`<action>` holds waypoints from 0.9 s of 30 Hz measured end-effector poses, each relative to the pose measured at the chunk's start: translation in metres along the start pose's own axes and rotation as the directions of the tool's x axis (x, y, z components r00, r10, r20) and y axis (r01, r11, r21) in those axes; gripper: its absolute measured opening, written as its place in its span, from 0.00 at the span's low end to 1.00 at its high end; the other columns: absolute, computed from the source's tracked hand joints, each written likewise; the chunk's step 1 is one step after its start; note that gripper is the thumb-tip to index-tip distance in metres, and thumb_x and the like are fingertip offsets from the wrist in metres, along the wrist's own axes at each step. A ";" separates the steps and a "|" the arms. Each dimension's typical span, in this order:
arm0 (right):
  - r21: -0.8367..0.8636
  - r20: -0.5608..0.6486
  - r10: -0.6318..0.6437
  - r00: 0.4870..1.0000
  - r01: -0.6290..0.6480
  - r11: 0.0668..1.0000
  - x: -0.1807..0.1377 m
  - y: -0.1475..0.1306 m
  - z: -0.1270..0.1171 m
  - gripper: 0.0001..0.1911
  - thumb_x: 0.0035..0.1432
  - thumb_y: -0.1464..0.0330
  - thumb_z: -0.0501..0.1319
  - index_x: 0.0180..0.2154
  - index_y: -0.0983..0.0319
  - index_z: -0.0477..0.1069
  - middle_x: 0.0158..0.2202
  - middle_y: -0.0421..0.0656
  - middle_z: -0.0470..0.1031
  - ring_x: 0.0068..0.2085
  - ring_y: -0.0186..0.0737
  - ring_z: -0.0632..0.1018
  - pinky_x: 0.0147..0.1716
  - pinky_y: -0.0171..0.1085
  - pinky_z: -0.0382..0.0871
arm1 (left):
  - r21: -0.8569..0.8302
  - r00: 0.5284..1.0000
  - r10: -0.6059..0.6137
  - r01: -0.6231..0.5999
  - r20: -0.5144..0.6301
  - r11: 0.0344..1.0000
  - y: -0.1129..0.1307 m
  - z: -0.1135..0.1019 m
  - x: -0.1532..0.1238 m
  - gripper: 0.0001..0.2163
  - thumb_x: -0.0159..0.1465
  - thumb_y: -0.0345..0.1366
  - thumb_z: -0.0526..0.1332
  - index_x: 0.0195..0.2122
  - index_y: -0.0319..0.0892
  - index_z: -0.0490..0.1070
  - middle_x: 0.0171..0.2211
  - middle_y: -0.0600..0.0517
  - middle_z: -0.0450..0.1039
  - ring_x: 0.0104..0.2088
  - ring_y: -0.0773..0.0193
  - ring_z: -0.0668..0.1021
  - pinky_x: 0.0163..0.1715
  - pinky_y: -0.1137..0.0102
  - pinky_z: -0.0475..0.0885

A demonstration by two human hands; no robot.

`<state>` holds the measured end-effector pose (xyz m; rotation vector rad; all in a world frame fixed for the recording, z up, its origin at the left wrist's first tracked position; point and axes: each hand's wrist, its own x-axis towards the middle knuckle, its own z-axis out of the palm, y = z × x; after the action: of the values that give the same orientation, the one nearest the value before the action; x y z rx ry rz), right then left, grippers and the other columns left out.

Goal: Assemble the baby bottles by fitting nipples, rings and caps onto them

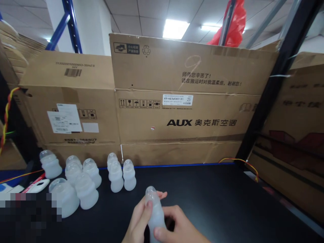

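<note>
Both my hands hold one translucent white plastic bottle [155, 211] with a clear domed cap, low in the middle of the view over the black table [215, 202]. My left hand [140, 219] wraps its left side, fingers reaching up near the cap. My right hand [181, 226] grips the lower body from the right, thumb across the front. The bottle stands nearly upright, tilted slightly left.
Several more capped translucent bottles [86, 189] stand in a cluster at the table's left. Large cardboard boxes [177, 111] wall off the back. A black shelf post [268, 98] rises at right, a red-yellow cable [243, 162] beside it. A blurred patch covers the lower left corner.
</note>
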<state>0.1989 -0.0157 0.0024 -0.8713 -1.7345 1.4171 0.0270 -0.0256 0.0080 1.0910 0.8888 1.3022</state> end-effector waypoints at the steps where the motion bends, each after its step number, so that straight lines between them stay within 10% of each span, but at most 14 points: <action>1: -0.172 -0.016 -0.064 0.998 0.061 0.983 0.001 -0.003 -0.001 0.28 0.55 0.44 0.69 0.44 0.61 0.80 0.41 0.45 0.82 0.44 0.51 0.80 0.48 0.44 0.70 | 0.050 0.999 0.040 -0.040 0.008 0.998 0.000 0.000 0.001 0.27 0.64 0.60 0.64 0.50 0.43 0.82 0.52 0.39 0.83 0.57 0.40 0.80 0.62 0.53 0.72; 5: -0.552 -0.025 -0.130 0.991 0.094 0.828 0.002 -0.017 -0.006 0.23 0.54 0.51 0.73 0.48 0.55 0.81 0.52 0.47 0.79 0.52 0.55 0.76 0.57 0.50 0.66 | 0.217 0.968 0.207 -0.235 0.145 0.948 0.005 0.008 0.006 0.25 0.62 0.59 0.67 0.47 0.43 0.82 0.42 0.43 0.85 0.42 0.48 0.85 0.47 0.62 0.79; 15: -0.490 -0.137 -0.057 0.989 -0.017 0.872 -0.003 -0.026 -0.052 0.27 0.41 0.51 0.80 0.36 0.58 0.74 0.28 0.34 0.73 0.29 0.36 0.70 0.31 0.33 0.62 | 0.573 0.916 0.199 -0.377 0.349 0.728 0.007 0.003 0.018 0.12 0.67 0.41 0.64 0.51 0.48 0.77 0.41 0.51 0.85 0.38 0.58 0.84 0.43 0.70 0.78; 19: -0.295 -0.121 -0.103 0.987 0.063 0.953 -0.007 -0.027 -0.050 0.26 0.56 0.53 0.73 0.52 0.55 0.72 0.35 0.36 0.73 0.33 0.36 0.71 0.32 0.32 0.64 | 0.658 0.894 0.152 -0.417 0.421 0.627 0.014 -0.004 0.019 0.12 0.66 0.39 0.64 0.51 0.50 0.75 0.40 0.54 0.84 0.35 0.61 0.84 0.39 0.72 0.77; 27: -0.473 -0.238 -0.119 0.964 -0.008 0.881 -0.009 -0.023 -0.024 0.13 0.64 0.56 0.61 0.34 0.58 0.67 0.29 0.37 0.70 0.34 0.40 0.70 0.36 0.36 0.62 | 0.718 0.843 0.213 -0.534 0.494 0.447 0.009 0.002 0.012 0.08 0.62 0.35 0.65 0.43 0.49 0.75 0.35 0.55 0.83 0.30 0.60 0.84 0.31 0.70 0.77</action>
<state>0.2222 -0.0152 0.0275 -1.1932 -1.9058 0.7975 0.0278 -0.0143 0.0178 2.3526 1.0625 0.9322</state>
